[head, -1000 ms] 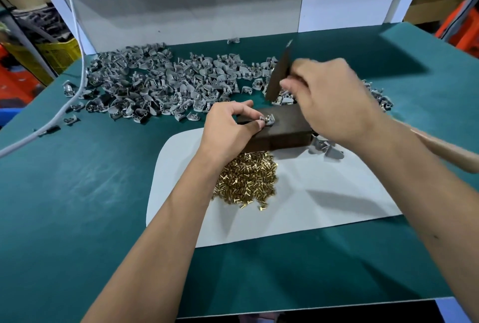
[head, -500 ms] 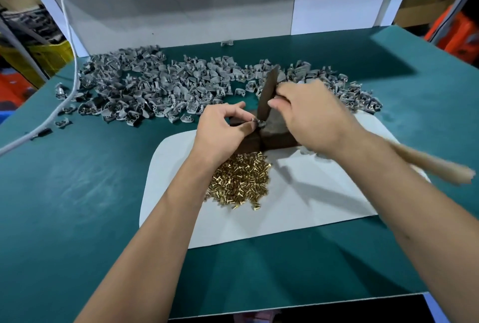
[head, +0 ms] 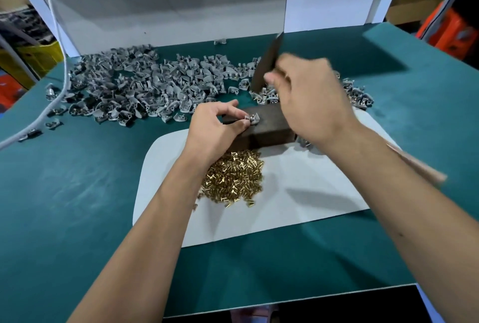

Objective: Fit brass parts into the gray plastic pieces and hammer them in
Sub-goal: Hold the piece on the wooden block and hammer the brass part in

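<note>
A small gray plastic piece (head: 252, 118) sat on top of a dark block (head: 269, 125), pinched between thumb and fingertips of the left hand (head: 212, 128), whose wrist arched over a heap of brass parts (head: 233, 177). The right hand (head: 308, 99), blurred, was raised above the block with fingers curled around a hammer; its dark head (head: 267, 63) tilted upward and its wooden handle (head: 417, 167) trailed past the forearm. The block and brass parts lay on a white mat (head: 311, 198) on the green table (head: 77, 193). A pile of gray pieces (head: 145, 86) spread behind. No readable writing showed.
</note>
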Available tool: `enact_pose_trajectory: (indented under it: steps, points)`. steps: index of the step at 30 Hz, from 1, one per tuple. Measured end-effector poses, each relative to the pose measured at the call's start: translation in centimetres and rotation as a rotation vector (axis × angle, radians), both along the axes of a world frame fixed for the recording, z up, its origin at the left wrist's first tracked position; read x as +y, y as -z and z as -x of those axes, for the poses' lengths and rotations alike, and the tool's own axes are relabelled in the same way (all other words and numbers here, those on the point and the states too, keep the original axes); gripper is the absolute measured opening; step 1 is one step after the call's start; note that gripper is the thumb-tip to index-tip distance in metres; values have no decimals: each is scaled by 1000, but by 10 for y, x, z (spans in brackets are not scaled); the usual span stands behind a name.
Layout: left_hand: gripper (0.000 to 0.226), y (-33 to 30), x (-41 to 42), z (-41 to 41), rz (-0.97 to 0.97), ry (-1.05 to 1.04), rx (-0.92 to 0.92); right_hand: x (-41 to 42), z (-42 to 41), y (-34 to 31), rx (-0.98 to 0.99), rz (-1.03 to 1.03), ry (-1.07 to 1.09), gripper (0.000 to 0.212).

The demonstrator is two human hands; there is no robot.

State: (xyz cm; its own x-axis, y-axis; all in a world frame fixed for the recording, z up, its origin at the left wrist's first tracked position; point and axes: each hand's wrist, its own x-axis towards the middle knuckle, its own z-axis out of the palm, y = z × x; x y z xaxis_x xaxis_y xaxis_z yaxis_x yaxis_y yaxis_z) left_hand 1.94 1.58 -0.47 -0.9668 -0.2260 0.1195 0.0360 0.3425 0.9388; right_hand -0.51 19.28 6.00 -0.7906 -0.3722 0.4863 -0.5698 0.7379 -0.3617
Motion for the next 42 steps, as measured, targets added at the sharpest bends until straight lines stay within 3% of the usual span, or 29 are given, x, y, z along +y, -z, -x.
enact_pose_trajectory:
  steps: [3, 9, 13, 15, 18, 21, 23, 26, 30, 34, 42]
  points:
    - [19, -1, 1, 0, -15, -5, 8, -5, 1, 7, -212, -140, 7, 23]
    - [14, 1, -3, -1, 52, -10, 17, 16, 7, -4, -204, -142, -89, 23]
    - [7, 3, -4, 2, 23, -18, 5, 45, 1, -10, -413, -132, -263, 10]
    - [12, 3, -5, 2, -3, -7, 1, 50, -5, -5, -504, -241, -314, 12]
    - [18, 3, -5, 3, -23, 5, -8, 45, -12, 12, -403, -441, -213, 17]
    - [20, 4, -5, 2, -22, 9, -2, 38, -17, 20, -310, -508, -133, 20]
    - [21, 4, -5, 1, -17, 13, 6, 37, -15, 17, -354, -527, -124, 19]
    - [18, 4, -6, 2, -4, 21, 17, 36, -9, 9, -425, -416, -128, 16]
    - [17, 2, -6, 1, 32, 29, 29, 13, 0, 11, -213, -237, -123, 15]
    - [17, -1, -7, 0, 73, 44, 45, -1, 10, 24, -132, -266, -215, 35]
    - [9, -2, 0, -1, 26, 69, 127, 7, 8, 30, -5, -139, -229, 21]
